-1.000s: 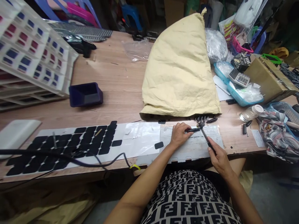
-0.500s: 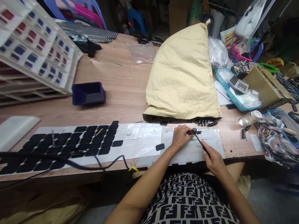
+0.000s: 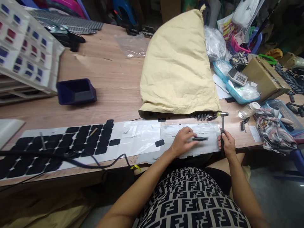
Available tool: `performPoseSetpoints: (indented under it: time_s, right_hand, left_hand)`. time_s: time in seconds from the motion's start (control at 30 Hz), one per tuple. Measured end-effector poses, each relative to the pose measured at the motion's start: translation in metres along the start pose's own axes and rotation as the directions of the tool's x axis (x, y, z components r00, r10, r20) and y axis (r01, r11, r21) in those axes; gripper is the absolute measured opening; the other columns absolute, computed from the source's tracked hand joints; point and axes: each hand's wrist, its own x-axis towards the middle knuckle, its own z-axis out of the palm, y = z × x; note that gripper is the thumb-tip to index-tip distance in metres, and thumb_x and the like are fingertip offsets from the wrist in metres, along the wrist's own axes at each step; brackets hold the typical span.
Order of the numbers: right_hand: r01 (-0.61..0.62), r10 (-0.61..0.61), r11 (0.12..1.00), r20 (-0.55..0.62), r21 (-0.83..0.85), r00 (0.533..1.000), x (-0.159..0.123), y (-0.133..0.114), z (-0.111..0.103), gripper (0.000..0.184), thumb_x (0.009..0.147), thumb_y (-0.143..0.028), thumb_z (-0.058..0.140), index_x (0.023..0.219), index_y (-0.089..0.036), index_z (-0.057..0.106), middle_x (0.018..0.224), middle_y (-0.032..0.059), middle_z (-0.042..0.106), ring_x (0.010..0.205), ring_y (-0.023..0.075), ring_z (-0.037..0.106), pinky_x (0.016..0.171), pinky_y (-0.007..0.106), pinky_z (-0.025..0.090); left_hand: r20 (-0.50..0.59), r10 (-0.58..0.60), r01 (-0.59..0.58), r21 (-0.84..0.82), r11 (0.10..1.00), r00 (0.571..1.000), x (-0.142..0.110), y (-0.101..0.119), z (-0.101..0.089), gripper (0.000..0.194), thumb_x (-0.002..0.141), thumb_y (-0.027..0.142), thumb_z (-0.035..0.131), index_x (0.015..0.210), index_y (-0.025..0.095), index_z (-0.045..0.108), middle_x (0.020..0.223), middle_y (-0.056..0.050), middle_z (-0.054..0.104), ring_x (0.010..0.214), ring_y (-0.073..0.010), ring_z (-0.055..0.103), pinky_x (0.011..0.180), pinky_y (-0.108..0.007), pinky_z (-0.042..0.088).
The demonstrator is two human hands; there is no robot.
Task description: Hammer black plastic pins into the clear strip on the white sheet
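At a wood-grain workbench (image 3: 114,74), the right hand (image 3: 228,143) grips a two-faced hammer (image 3: 222,123) while the left hand (image 3: 184,141) pinches a slim black rod (image 3: 200,138); one stray blow could bruise fingers.

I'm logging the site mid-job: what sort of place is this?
Probably a small workshop: the right hand holds a hammer, black patches lie in rows on a white sheet, and small black parts lie beside a sack.

Only thing I can actually read is the blocky letter F's, some flipped, all over the black-and-beige fabric top (image 3: 194,202), near side. White lettering on the small black box (image 3: 239,61), far right, is too blurry to make out.
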Motion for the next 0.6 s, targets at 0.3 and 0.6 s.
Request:
performPoseSetpoints:
  time_s: [0.3,0.6]
  right_hand:
    - [0.04,-0.04,0.999,0.062,0.0,0.997,-0.002,0.0,0.005,0.041,0.088,-0.044,0.062,0.12,-0.019,0.06,0.069,-0.0051,0.056,0.043,0.0069,0.048,0.036,0.019,0.039]
    - [0.095,-0.096,0.995,0.065,0.02,0.993,-0.004,0.009,0.005,0.042,0.09,-0.044,0.061,0.124,-0.02,0.059,0.071,-0.005,0.055,0.043,0.0068,0.048,0.035,0.019,0.039]
  left_hand:
    - [0.227,0.127,-0.181,0.238,0.954,0.966,-0.092,0.011,0.027,0.022,0.095,0.036,0.056,0.107,0.031,0.074,0.152,-0.004,0.05,0.142,-0.0333,0.036,0.118,-0.05,0.02]
    - [-0.305,0.518,-0.203,0.675,0.709,0.799,-0.101,-0.019,0.076,0.018,0.081,0.027,0.076,0.095,0.035,0.07,0.128,0.001,0.069,0.13,-0.0219,0.053,0.119,-0.038,0.022]
